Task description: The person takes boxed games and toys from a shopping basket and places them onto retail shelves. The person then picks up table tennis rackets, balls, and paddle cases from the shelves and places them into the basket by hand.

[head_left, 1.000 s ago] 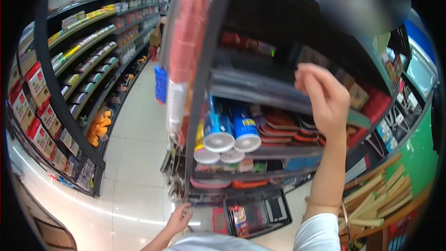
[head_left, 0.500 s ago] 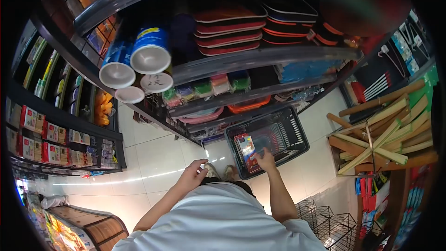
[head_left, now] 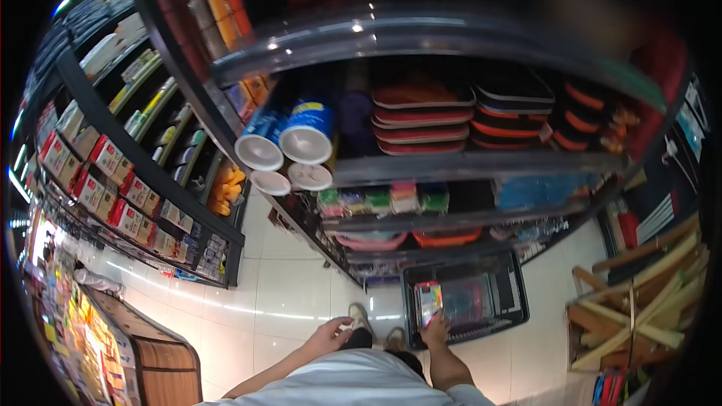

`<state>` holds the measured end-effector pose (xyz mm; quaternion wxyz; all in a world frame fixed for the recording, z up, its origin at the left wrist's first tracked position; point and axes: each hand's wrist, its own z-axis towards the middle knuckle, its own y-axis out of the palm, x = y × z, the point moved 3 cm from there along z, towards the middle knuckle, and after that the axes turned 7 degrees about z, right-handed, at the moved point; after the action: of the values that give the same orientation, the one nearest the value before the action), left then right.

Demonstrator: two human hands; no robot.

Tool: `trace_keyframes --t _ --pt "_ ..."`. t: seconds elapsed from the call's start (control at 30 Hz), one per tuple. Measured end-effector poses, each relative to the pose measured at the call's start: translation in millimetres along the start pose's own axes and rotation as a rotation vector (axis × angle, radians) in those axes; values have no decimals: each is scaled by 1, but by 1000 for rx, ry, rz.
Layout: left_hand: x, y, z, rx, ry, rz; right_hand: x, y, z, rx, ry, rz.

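Note:
My left hand (head_left: 329, 334) hangs in front of my body above my shoes. Its fingers are loosely bent and apart, with nothing visible in them. My right hand (head_left: 435, 329) is over the near left part of a dark plastic shopping basket (head_left: 500, 325), with its fingers curled closed. What they grip is hidden. Right by the fingertips is a packet (head_left: 427, 299) with bright, multicoloured print, inside the basket's outline. I cannot tell whether my hand holds the packet or part of the basket.
Ahead stands a shelf rack (head_left: 481, 169) with stacked red and black goods. Blue rolls (head_left: 307, 131) stick out at its left corner. A crate of wooden pieces (head_left: 635, 308) stands to the right. Another stocked shelf (head_left: 135, 203) lines the left side of the tiled aisle (head_left: 286, 282).
The view has tilted up, so shelves, basket and hands sit lower in it. My left shoe is farther forward of the right one. My right hand stays near the basket's left part.

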<state>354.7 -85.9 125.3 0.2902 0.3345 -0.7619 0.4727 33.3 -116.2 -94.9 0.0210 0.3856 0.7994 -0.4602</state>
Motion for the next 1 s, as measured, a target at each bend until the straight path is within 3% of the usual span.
trace_keyframes --t 0.1,0.13,0.3,0.43,0.47,0.7,0.9,1.0 --pt "6 0 5 15 90 67 -5 -12 -1 -40 30 -33" --pt "11 -1 6 36 168 113 -8 -20 0 -26 4 46" --pt "10 -1 15 46 181 12 -5 -66 -9 -62 -199 383" --pt "19 -1 31 7 199 -41 15 -101 -2 -99 -514 939" --pt "31 -4 32 -20 202 35 -9 -144 -37 -162 -478 985" --pt "36 17 58 -125 403 64 -149 -380 -198 17 -1133 954" --pt "43 10 50 -109 414 9 -268 -520 -297 430 -1434 448" --pt "34 6 49 -93 392 -44 -337 -555 -323 436 -1469 307"
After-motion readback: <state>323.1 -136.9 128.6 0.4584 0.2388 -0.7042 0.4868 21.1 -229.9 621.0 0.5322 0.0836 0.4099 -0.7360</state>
